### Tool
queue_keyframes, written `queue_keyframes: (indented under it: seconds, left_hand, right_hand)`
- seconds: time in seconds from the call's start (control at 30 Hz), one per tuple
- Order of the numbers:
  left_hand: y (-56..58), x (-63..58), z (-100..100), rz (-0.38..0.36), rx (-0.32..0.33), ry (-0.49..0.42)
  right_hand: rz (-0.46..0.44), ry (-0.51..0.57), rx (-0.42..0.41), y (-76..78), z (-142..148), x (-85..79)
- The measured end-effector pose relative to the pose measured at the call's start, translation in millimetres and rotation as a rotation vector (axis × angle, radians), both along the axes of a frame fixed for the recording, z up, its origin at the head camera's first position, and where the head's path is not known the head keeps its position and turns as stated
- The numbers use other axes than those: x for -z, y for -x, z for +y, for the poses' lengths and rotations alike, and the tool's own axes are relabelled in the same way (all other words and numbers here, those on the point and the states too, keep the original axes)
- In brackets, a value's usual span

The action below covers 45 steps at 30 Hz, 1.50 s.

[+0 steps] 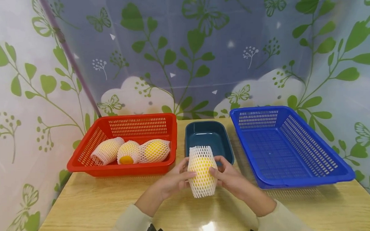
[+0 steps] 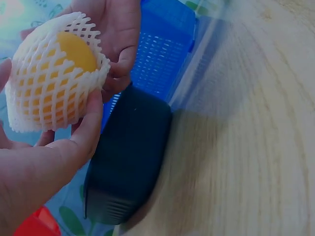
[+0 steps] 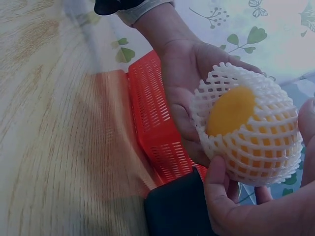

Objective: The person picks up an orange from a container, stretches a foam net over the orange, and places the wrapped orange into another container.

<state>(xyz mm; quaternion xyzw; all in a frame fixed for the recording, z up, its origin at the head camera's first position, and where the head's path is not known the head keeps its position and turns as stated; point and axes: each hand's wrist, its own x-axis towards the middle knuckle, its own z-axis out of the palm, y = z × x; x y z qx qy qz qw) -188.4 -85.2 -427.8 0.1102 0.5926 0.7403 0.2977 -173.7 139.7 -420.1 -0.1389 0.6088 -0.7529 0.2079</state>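
Both hands hold one yellow-orange fruit in a white foam net sleeve [image 1: 203,172], raised over the near end of a dark teal tray [image 1: 208,140]. My left hand [image 1: 174,179] grips its left side and my right hand [image 1: 232,179] its right side, thumbs on the near face. In both wrist views, bare orange skin of the fruit [image 2: 76,51] shows through the open end of the net. The right wrist view has the right thumb pressing near the net's edge, with the left hand [image 3: 184,86] behind the fruit [image 3: 261,132].
On the left, a red basket [image 1: 122,170] contains several netted yellow fruits [image 1: 154,150]. A large blue basket [image 1: 266,153] stands on the right. All rest on a light wooden table [image 1: 93,207], with a leaf-patterned curtain [image 1: 201,53] hanging behind.
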Motion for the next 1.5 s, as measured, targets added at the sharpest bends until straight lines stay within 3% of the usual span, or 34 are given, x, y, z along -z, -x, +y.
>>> queue_keyframes:
  seconds: [0.23,0.43,0.63,0.8,1.0,1.1,1.27,1.33,1.5]
  left_hand:
    - [-0.9,2.6,1.0,-0.001,-0.019,0.005]
    - [-3.8,-4.4,7.7,0.093,-0.063,0.085]
    - [-5.4,-20.0,10.0,0.236,-0.203,0.213]
    - [-3.1,-35.7,0.3,0.298,-0.283,0.273]
    - [10.0,-64.2,-33.5,0.344,-0.275,0.333]
    - [17.9,-82.6,-52.9,0.404,-0.260,0.361]
    - [28.7,-115.7,-75.9,0.523,-0.284,0.450]
    - [34.0,-127.9,-81.8,0.576,-0.299,0.539]
    - [54.4,-150.2,-89.5,0.791,-0.315,0.831]
  right_hand:
    - [-0.002,-0.009,-0.004,2.4,-1.8,1.1]
    - [0.005,-0.014,0.014,5.7,-9.1,-3.0]
    - [0.010,-0.050,0.009,11.3,-19.3,-12.8]
    - [0.004,-0.065,0.044,14.1,-31.7,-22.1]
    - [0.080,-0.121,0.193,24.9,-56.8,-31.1]
    - [0.164,-0.200,0.214,31.4,-68.0,-33.0]
    - [0.314,-0.443,0.197,40.1,-82.9,-32.5]
    - [0.362,-0.562,0.186,43.0,-87.9,-31.6]
    - [0.452,-0.782,0.127,49.3,-99.2,-30.4]
